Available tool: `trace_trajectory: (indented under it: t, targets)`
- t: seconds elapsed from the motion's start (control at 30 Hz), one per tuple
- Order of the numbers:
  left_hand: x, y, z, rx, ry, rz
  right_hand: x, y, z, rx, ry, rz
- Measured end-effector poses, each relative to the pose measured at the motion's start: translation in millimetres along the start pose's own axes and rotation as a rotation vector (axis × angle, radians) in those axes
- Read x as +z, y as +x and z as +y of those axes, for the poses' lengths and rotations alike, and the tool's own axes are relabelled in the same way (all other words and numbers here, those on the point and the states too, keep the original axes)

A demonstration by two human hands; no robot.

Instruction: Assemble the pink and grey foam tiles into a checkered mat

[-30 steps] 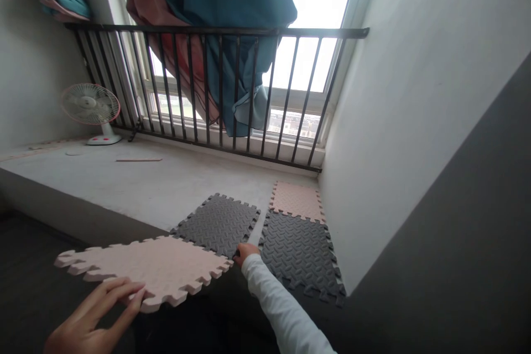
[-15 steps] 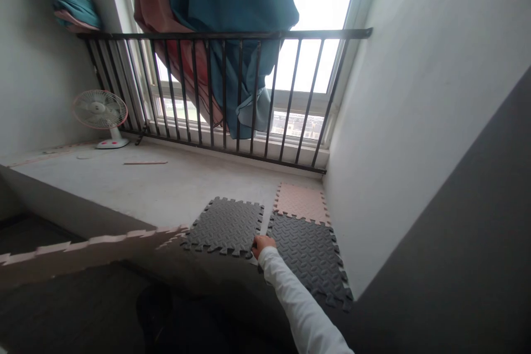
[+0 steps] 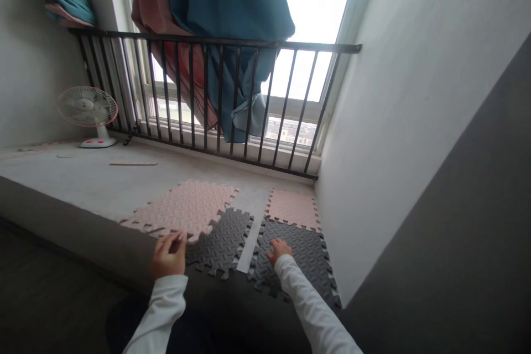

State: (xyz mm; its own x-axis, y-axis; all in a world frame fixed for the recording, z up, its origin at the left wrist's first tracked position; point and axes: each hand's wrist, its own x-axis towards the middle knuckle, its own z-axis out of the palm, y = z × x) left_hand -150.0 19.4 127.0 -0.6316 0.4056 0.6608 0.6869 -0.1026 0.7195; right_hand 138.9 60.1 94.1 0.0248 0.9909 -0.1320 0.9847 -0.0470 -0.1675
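Note:
My left hand (image 3: pixel 169 255) pinches the near edge of a pink foam puzzle mat (image 3: pixel 188 204), thumb and fingers closed on it. That mat is held at a slant over the ledge and covers part of a dark grey foam mat (image 3: pixel 226 246). My right hand (image 3: pixel 279 251) is over the left part of a second dark grey mat (image 3: pixel 298 257), fingers apart and holding nothing; whether it touches the mat I cannot tell. A smaller-looking pink mat (image 3: pixel 292 207) lies behind that one, against it. A strip of bare ledge shows between the two dark mats.
The pale ledge (image 3: pixel 95 188) drops off at its front edge. A black railing (image 3: pixel 215 146) runs along the back, before a window with blue and pink curtains (image 3: pixel 232 0). On the left stand a fan (image 3: pixel 93 113) and a thin strip (image 3: pixel 133 164). A wall (image 3: pixel 373 149) bounds the right.
My left hand has come into view, and the pink mat it holds has swung from the lower left onto the ledge. My right hand has let go of the left dark mat and moved right.

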Motion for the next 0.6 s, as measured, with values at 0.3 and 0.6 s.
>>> trace_trajectory:
  t: [0.3,0.6]
  targets:
    - [54.4,-114,-49,-0.055,0.231,-0.519,1,-4,100,0.342,-0.139,-0.168]
    - [55.7,-107,-54,0.034,0.25,-0.599,11,10,116,0.248,-0.169,-0.214]
